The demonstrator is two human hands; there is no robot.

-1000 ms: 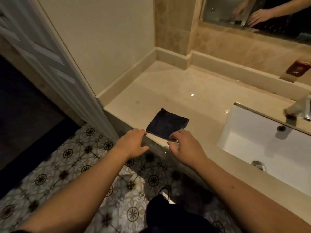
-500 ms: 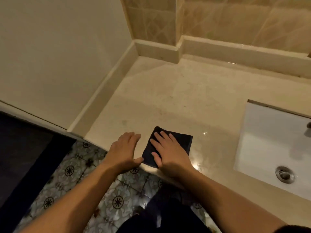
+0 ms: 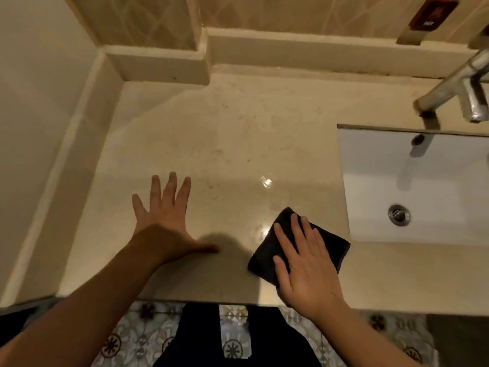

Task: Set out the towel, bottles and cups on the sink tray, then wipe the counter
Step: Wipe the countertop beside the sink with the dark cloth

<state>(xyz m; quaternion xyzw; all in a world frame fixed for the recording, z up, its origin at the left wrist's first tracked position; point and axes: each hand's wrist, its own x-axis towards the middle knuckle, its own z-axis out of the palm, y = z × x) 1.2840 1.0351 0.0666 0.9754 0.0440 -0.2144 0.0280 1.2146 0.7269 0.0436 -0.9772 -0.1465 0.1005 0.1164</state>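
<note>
Right hand (image 3: 307, 263) presses flat on the dark cloth (image 3: 328, 245) near the tabletop's (image 3: 238, 133) front edge; unwiped surface stretches leftward, where the left hand (image 3: 164, 221) rests splayed, empty.

Right hand (image 3: 308, 268) lies flat on the dark folded cloth (image 3: 267, 250), pressing it onto the beige counter (image 3: 238, 133) just beside the white sink (image 3: 423, 197). Left hand (image 3: 164, 223) is spread palm-down on bare counter, fingers splayed, apart from the cloth. A wet glint shows between them. The chrome faucet (image 3: 455, 91) reaches over the basin, and patterned floor tiles (image 3: 137, 340) show below the counter edge.
</note>
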